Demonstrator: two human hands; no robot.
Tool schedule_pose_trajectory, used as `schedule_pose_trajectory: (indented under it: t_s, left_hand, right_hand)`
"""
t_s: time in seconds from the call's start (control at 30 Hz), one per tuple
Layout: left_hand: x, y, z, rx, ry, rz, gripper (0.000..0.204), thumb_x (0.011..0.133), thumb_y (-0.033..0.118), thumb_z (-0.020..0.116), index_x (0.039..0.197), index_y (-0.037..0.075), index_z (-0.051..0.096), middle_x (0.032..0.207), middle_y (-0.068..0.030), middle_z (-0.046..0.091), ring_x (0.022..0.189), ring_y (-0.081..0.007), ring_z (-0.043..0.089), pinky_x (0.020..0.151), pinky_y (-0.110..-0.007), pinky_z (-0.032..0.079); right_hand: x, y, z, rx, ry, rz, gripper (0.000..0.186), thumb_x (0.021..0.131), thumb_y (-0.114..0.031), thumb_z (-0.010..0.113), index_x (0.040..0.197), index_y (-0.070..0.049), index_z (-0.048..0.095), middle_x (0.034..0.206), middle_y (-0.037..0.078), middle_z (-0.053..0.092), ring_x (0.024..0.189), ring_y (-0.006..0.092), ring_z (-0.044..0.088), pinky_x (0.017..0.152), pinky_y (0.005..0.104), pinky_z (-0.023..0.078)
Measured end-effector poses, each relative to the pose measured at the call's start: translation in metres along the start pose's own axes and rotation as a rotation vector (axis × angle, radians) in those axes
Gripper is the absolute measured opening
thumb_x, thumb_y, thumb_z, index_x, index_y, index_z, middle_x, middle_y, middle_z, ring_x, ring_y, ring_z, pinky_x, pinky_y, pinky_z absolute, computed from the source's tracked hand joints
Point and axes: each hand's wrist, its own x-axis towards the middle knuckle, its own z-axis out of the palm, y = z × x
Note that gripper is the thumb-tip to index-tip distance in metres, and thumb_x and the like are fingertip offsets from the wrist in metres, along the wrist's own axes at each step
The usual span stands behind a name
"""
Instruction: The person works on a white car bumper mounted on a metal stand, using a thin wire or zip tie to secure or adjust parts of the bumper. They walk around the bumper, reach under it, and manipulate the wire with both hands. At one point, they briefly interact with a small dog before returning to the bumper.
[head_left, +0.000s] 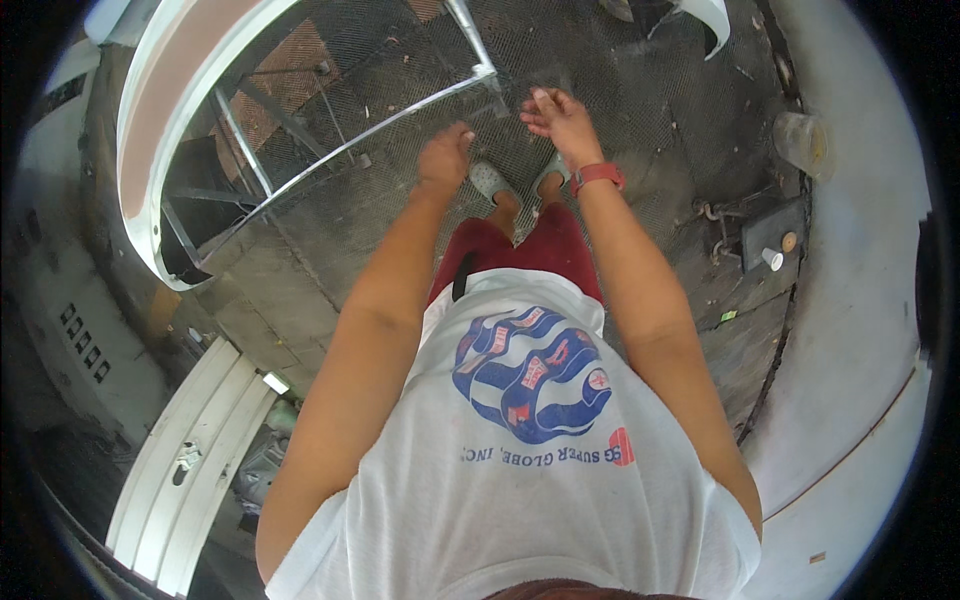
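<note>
My left hand [444,160] is closed in front of me, thumb and fingers drawn together; what it holds, if anything, is hidden. To its right, my right hand [562,124] has its fingers curled in towards the thumb, and I cannot make out anything in it. The hands are apart, above my grey clogs [490,183]. Nearest to both is a metal stand [375,135] of thin bars, its corner just beyond the left hand. A large curved panel [150,140], white-edged with a beige-brown face, rests at the stand's far left.
Another white curved piece [710,22] shows at the top right. A small dark stand [765,235] with a white cup [772,259] is by the right wall [860,190]. A ribbed cream panel [185,465] stands at the lower left. Dark patterned flooring [640,200] has scattered debris.
</note>
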Motion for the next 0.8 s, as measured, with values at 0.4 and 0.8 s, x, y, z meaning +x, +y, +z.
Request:
schedule_pose_trajectory:
  t_s: [0.4, 0.8]
  left_hand:
    - [0.029, -0.045, 0.022, 0.302, -0.028, -0.122, 0.027, 0.104, 0.019, 0.057, 0.129, 0.017, 0.068, 0.106, -0.0212, 0.075, 0.095, -0.0451, 0.072, 0.085, -0.054, 0.055]
    - [0.116, -0.072, 0.057, 0.353, -0.162, 0.676, 0.018, 0.095, 0.004, 0.060, 0.110, 0.010, 0.066, 0.141, -0.0131, 0.066, 0.125, -0.0395, 0.064, 0.097, -0.047, 0.056]
  right_hand:
    - [0.007, 0.177, -0.072, -0.064, 0.150, 0.255, 0.045, 0.106, -0.039, 0.059, 0.123, 0.002, 0.064, 0.110, 0.014, 0.071, 0.097, 0.0233, 0.071, 0.086, 0.0374, 0.058]
    - [0.074, 0.270, 0.074, -0.157, 0.323, -0.021, 0.038, 0.104, -0.038, 0.052, 0.120, -0.006, 0.066, 0.117, 0.023, 0.071, 0.111, 0.0432, 0.066, 0.097, 0.0523, 0.051]
